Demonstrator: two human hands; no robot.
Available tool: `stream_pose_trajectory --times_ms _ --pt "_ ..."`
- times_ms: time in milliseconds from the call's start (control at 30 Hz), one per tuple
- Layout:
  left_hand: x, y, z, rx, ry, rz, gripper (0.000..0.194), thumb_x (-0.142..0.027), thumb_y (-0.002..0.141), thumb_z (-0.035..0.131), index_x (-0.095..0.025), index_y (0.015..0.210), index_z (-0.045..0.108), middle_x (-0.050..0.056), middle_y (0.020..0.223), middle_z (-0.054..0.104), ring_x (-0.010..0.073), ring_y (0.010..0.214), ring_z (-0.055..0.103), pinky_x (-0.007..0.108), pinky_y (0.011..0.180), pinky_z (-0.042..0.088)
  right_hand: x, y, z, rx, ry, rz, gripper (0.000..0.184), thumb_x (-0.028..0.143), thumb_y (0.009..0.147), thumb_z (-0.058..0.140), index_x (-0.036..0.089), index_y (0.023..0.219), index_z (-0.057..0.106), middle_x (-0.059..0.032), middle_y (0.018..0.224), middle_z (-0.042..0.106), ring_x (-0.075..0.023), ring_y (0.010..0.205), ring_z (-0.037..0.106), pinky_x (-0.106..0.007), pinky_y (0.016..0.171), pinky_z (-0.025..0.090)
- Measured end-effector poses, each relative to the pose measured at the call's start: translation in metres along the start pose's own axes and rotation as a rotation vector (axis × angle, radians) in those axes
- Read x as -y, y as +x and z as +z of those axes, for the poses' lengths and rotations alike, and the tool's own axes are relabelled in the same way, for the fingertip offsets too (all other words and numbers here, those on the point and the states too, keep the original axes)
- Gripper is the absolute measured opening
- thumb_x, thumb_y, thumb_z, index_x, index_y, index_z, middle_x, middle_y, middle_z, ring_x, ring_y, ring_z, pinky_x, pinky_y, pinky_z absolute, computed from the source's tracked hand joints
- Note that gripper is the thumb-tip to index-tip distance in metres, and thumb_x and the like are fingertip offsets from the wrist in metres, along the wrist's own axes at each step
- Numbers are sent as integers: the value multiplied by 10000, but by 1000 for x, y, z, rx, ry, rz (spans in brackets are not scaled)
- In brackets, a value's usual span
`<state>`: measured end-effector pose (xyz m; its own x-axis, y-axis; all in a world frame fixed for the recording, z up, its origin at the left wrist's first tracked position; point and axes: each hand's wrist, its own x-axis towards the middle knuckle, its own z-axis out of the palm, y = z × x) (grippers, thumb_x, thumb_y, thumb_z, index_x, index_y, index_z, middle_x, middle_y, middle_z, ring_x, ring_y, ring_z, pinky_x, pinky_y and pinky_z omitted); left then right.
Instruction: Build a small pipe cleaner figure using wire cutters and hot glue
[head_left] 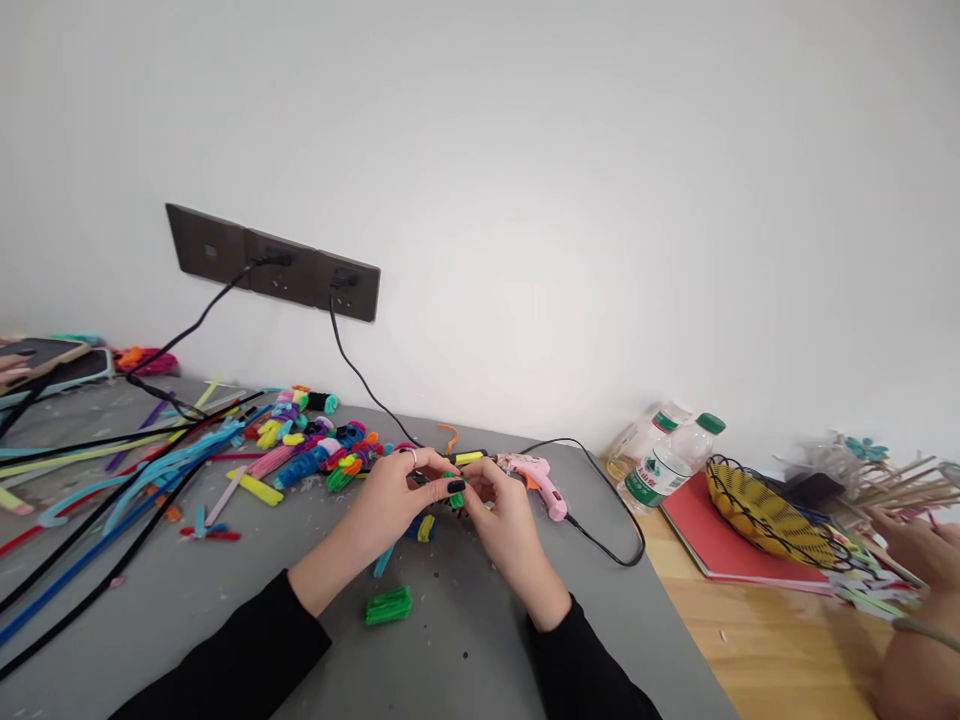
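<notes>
My left hand point(397, 495) and my right hand point(499, 505) meet above the grey table. Between their pinched fingertips is a small green pipe cleaner piece point(454, 492), partly hidden by the fingers. On the table below lies a folded bundle of green pipe cleaner point(388, 605). A blue and yellow pipe cleaner piece point(422, 529) rests just under my left hand. Just beyond my right hand is a pink hot glue gun point(541, 480) with a black cord. To the left are several coiled, colourful pipe cleaner pieces point(307, 455).
Loose pipe cleaners point(161, 480) spread over the table's left side. Cords run up to a wall socket panel point(274, 265). Plastic bottles point(664, 470), a red folder point(720, 540) and a yellow basket point(765, 515) stand right. Another person's hand point(915, 550) is at the right edge.
</notes>
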<state>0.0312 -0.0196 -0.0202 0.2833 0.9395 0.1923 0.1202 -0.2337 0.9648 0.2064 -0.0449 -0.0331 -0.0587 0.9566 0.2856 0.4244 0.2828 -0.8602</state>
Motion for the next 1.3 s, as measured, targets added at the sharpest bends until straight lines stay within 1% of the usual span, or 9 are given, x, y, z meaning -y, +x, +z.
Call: stream_pose_trajectory --times_ms 200,600,700,800,900,1033,1100,1200,1300 --pt "2 0 2 -35 21 1 342 -560 763 753 -222 806 782 98 860 798 269 785 733 356 693 588 1 0 2 -31 3 20 191 365 849 579 204 847 681 -20 703 692 -164 620 592 -270 590 452" --pt "5 0 3 -64 37 -30 276 -488 755 734 -216 757 782 96 791 798 269 770 749 351 677 594 -2 0 6 -30 25 20 180 362 873 599 213 783 648 -8 671 689 -156 579 607 -268 558 465" --pt "7 2 1 -46 -4 -35 342 -552 733 771 -213 778 787 99 810 807 268 763 751 346 648 601 -1 1 2 15 148 61 183 401 867 666 219 870 682 -7 742 720 -153 595 639 -278 578 530" --pt "6 4 -2 -6 -31 -41 386 -581 738 769 -208 832 794 103 826 811 266 754 751 336 615 603 0 4 -2 88 311 129 292 499 842 735 228 942 692 -7 802 739 -152 630 678 -297 646 596" --pt "2 4 -7 35 -9 -1 377 -564 791 731 -214 914 794 98 861 813 258 769 748 322 614 603 0 8 -7 98 393 174 388 580 802 789 223 925 701 4 736 716 -154 631 684 -302 664 608" --pt "-1 2 -10 52 109 133 341 -454 861 664 -246 1087 811 92 1104 802 220 774 727 300 619 586 3 9 -15 49 408 210 410 595 790 813 210 880 706 13 653 695 -147 602 665 -286 630 587" --pt "0 1 -11 51 192 220 303 -413 868 647 -262 1063 824 81 1152 788 197 746 706 296 634 575 5 8 -17 46 384 213 393 581 799 810 208 858 701 16 633 692 -145 591 660 -285 623 583" --pt "3 1 -10 18 263 306 277 -419 908 608 -256 963 825 78 1035 799 216 805 717 299 685 573 6 6 -16 99 351 195 392 580 811 800 206 840 687 16 624 694 -144 579 653 -284 617 579" --pt "3 2 -11 -25 251 287 305 -489 911 623 -249 889 810 87 982 808 245 847 735 322 719 595 2 8 -16 100 290 162 386 583 866 730 203 927 697 -14 713 732 -158 624 669 -287 614 574"
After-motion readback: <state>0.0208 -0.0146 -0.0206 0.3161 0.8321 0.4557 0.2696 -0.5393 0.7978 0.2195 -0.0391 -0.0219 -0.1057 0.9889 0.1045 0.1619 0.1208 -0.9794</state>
